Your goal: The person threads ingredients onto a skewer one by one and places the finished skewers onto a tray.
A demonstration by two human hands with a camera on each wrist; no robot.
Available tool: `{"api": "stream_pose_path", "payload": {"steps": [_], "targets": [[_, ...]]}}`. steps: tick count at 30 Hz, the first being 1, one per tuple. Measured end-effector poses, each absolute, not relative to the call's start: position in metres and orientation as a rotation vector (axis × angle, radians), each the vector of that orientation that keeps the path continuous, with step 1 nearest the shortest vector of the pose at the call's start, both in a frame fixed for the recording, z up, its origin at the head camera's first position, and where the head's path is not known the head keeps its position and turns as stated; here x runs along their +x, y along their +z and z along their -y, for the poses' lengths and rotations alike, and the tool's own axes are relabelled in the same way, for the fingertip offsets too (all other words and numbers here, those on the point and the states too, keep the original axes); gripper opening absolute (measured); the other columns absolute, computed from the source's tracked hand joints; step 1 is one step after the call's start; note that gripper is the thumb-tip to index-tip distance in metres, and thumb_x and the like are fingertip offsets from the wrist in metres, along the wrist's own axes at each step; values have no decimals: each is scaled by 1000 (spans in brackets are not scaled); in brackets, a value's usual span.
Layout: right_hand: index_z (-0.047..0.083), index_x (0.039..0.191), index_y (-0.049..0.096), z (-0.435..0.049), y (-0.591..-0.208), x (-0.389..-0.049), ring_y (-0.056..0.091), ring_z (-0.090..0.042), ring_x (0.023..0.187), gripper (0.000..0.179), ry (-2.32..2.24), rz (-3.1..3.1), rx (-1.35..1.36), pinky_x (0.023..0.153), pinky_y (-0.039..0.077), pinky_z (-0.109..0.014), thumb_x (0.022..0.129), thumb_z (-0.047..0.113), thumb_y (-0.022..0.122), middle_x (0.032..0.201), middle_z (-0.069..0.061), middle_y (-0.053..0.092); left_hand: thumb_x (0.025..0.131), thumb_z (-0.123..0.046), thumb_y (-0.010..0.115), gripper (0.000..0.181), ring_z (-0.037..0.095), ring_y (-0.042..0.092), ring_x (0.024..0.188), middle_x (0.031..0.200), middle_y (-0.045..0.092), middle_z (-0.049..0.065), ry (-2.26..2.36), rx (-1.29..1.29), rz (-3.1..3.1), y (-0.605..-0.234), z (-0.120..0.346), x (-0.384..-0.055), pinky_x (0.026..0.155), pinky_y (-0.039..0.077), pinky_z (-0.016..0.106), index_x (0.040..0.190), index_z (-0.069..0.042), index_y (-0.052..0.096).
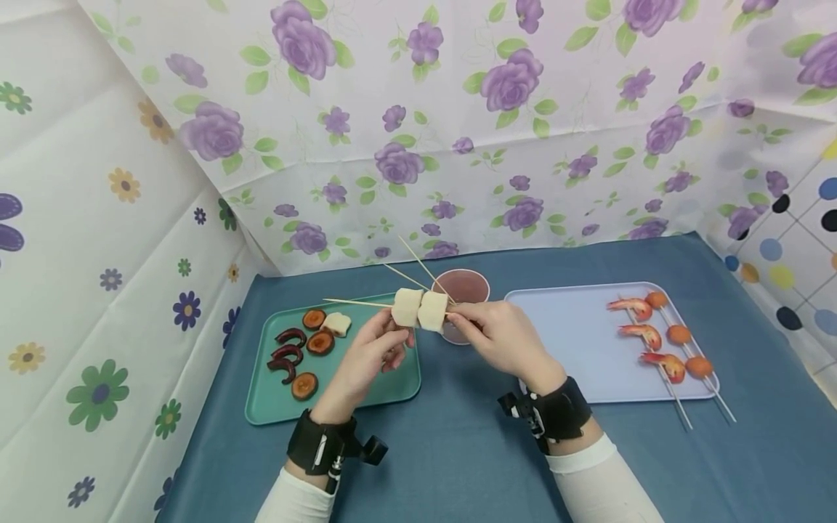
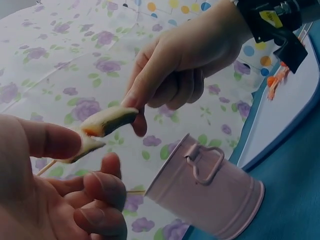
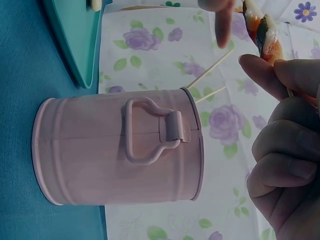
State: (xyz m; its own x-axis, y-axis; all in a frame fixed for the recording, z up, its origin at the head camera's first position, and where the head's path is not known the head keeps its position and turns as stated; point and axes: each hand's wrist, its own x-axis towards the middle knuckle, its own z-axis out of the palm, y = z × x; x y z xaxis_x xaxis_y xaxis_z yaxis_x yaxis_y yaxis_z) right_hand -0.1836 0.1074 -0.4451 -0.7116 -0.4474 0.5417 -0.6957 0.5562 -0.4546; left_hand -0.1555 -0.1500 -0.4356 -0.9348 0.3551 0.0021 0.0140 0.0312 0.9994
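Two white food pieces (image 1: 419, 309), side by side, are threaded on a thin wooden skewer (image 1: 356, 302) that sticks out to the left. The wrist views show dark green and orange on their other side. My left hand (image 1: 369, 356) pinches the left piece from below, its other fingers loosely bent. At the skewer's right end, beside the right piece, my right hand (image 1: 503, 338) grips between thumb and index finger. Behind the hands stands a pink pail (image 3: 120, 150) with two bare skewers (image 3: 212, 69) leaning out of it. Its lower part is partly hidden in the head view.
A green tray (image 1: 386, 392) at left holds brown round slices (image 1: 304, 386), dark red curved pieces (image 1: 288, 351) and one white piece (image 1: 337, 324). On the pale lilac tray (image 1: 562, 349) at right lie a shrimp skewer (image 1: 663, 365) and an orange-ball skewer (image 1: 699, 366).
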Motion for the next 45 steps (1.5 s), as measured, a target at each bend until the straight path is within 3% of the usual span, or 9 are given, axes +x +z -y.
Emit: {"api": "stream_pose_path", "payload": {"steps": [5, 8, 16, 21, 25, 32, 37, 40, 45], "targets": [[17, 103, 82, -109, -445, -184, 41, -3, 53, 14, 938, 2418, 925, 52, 37, -30, 106, 23, 70, 64, 13, 49, 115, -18, 48, 42, 20, 45, 63, 102, 61, 17, 1877, 272, -2171, -437, 159, -161, 57, 37, 32, 156, -9, 46], [18, 102, 81, -110, -444, -184, 41, -3, 53, 13, 943, 2411, 921, 52, 36, -30, 106, 23, 70, 64, 13, 47, 116, -22, 49, 39, 23, 50, 65, 105, 63, 21, 1724, 263, -2415, -443, 172, -170, 60, 41, 35, 152, -10, 54], [17, 102, 81, -111, -445, -186, 39, -3, 53, 14, 939, 2410, 946, 52, 35, -30, 107, 23, 70, 64, 13, 47, 114, -22, 54, 32, 24, 59, 75, 109, 70, 14, 1336, 137, -2919, -464, 221, -192, 66, 46, 42, 142, -11, 66], [16, 107, 82, -112, -448, -187, 42, -4, 54, 14, 936, 2412, 935, 53, 37, -30, 107, 23, 69, 69, 11, 57, 111, -20, 60, 38, 36, 62, 95, 118, 64, 20, 1067, 132, -2991, -470, 245, -210, 80, 49, 52, 145, -3, 61], [16, 110, 83, -113, -450, -186, 43, -3, 55, 15, 938, 2419, 920, 54, 39, -30, 106, 23, 70, 70, 11, 60, 107, -20, 69, 48, 44, 54, 116, 117, 60, 23, 786, 170, -3019, -477, 259, -224, 93, 43, 57, 148, 2, 58], [16, 108, 83, -113, -450, -187, 44, -4, 55, 16, 952, 2425, 916, 54, 39, -30, 107, 23, 69, 65, 12, 53, 101, -26, 78, 48, 42, 53, 111, 127, 63, 24, 628, 258, -3006, -480, 269, -233, 89, 46, 56, 140, 0, 67], [15, 107, 83, -112, -449, -188, 46, -5, 57, 16, 952, 2419, 923, 55, 40, -30, 107, 23, 69, 67, 12, 55, 97, -28, 84, 54, 47, 55, 120, 132, 66, 26, 607, 357, -2958, -478, 270, -232, 97, 46, 59, 139, 1, 68], [15, 107, 83, -112, -448, -189, 47, -5, 57, 16, 954, 2422, 927, 56, 41, -30, 107, 23, 68, 68, 11, 57, 93, -22, 87, 57, 49, 55, 125, 134, 66, 26, 589, 385, -2935, -477, 271, -232, 99, 46, 61, 141, 2, 67], [16, 106, 83, -113, -448, -190, 44, -4, 56, 15, 945, 2425, 922, 55, 39, -30, 107, 22, 69, 66, 12, 54, 90, -10, 87, 52, 48, 56, 118, 128, 67, 25, 537, 406, -2944, -477, 269, -233, 93, 48, 58, 139, 1, 69]]}}
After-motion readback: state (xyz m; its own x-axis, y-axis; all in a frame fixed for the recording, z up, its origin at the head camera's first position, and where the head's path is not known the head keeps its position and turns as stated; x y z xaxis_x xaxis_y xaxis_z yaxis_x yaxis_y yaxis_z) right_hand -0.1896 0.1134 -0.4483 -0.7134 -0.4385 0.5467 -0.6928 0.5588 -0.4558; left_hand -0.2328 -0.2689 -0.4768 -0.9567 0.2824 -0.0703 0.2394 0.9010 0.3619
